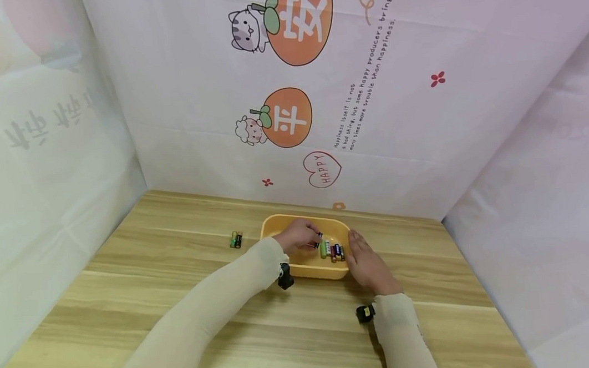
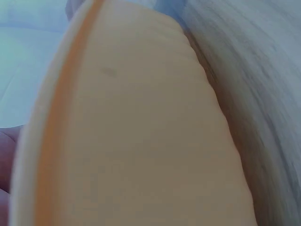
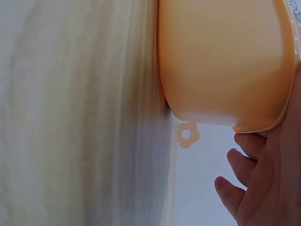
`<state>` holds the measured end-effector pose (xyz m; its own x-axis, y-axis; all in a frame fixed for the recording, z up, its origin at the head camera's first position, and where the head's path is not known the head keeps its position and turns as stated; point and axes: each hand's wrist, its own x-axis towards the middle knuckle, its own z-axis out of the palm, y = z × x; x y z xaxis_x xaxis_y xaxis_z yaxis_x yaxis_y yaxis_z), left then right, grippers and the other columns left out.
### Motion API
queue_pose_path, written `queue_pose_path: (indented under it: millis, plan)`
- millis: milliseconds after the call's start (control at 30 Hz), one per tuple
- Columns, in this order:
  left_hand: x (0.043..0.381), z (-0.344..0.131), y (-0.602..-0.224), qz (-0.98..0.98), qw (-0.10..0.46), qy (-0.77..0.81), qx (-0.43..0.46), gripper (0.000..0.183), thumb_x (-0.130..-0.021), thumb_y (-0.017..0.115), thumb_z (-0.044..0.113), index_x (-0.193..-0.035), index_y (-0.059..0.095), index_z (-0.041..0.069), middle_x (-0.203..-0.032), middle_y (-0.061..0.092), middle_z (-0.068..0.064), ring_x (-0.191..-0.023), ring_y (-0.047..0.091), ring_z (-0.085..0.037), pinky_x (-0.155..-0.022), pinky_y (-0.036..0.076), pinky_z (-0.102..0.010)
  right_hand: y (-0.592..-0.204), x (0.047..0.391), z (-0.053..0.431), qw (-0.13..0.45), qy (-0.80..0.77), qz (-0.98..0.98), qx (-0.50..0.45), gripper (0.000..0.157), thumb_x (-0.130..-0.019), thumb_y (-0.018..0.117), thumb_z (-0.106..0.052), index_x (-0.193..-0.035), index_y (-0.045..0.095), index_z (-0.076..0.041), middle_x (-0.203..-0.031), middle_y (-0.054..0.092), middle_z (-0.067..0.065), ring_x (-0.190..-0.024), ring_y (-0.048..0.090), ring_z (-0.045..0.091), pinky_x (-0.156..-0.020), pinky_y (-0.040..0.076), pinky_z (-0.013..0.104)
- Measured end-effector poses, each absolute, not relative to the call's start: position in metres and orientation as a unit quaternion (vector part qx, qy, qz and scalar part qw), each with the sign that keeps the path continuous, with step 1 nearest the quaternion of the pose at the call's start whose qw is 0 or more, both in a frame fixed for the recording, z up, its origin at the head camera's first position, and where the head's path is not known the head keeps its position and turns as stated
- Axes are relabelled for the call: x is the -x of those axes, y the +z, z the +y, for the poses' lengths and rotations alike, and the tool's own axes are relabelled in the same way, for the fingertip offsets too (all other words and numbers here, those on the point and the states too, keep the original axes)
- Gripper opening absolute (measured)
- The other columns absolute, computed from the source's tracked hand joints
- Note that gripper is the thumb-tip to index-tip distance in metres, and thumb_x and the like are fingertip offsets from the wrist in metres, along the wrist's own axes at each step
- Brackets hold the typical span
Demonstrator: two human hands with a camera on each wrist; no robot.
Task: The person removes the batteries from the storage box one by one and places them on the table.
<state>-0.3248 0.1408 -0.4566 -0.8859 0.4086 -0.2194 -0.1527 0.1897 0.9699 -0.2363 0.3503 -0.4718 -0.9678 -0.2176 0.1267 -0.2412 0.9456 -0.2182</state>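
A yellow plastic basin stands on the wooden table. My left hand reaches over its near rim and pinches a dark battery low inside. Right beside that battery, several batteries in green, white, maroon and dark colours lie side by side on the basin's floor. My right hand rests along the basin's right end, its fingers extended past the rim in the right wrist view. The basin's outer wall fills most of the left wrist view and hides nearly all of the left hand.
Two batteries, green and black, lie together on the table left of the basin. A printed white curtain hangs along the table's back edge, and pale sheets rise at both sides.
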Motion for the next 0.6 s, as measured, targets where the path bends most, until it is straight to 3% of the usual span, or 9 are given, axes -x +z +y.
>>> queue_pose_path:
  millis: [400, 600]
  plan:
    - [0.318, 0.104, -0.441, 0.712, 0.247, 0.648, -0.113, 0.019, -0.089, 0.068, 0.0, -0.106, 0.062, -0.002, -0.1, 0.063, -0.015, -0.085, 0.065, -0.026, -0.086, 0.055, -0.047, -0.467, 0.232, 0.349, 0.032, 0.114, -0.987, -0.109, 0.059, -0.104, 0.031, -0.022, -0.153, 0.01, 0.004, -0.159, 0.013, 0.02, -0.145, 0.014, 0.035, -0.116, 0.018, 0.048]
    - [0.315, 0.083, -0.436, 0.71, 0.246, 0.65, -0.117, 0.02, -0.09, 0.068, 0.001, -0.109, 0.062, -0.002, -0.101, 0.064, -0.015, -0.1, 0.064, -0.036, -0.09, 0.052, -0.05, -0.468, 0.231, 0.349, 0.032, 0.115, -0.987, -0.112, 0.058, -0.104, 0.03, -0.022, -0.152, 0.01, 0.004, -0.159, 0.012, 0.02, -0.145, 0.012, 0.035, -0.116, 0.018, 0.049]
